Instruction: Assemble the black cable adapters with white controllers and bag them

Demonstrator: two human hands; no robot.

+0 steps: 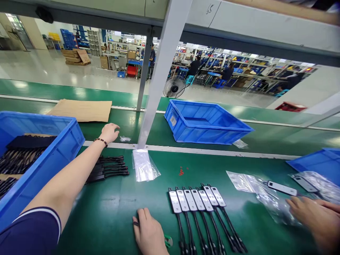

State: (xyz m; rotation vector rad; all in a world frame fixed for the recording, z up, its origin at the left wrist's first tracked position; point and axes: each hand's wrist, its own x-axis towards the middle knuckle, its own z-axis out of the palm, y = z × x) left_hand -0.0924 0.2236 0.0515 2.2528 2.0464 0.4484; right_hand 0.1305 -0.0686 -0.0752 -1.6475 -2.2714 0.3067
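My left hand reaches out over the far part of the green bench, fingers apart, with nothing seen in them. Just right of it lies a small clear bag. Below that forearm are several black cabled units, partly hidden by it. My right hand rests low on the bench, fingers bent in around a small dark thing that I cannot make out. A green object shows partly beside it. To its right, several silver-faced modules with black cables lie in a row.
Blue bins stand at left, at centre back and at right. Clear bags, small red rings and cardboard lie about. A white post rises mid-bench. Another person's hands work at right.
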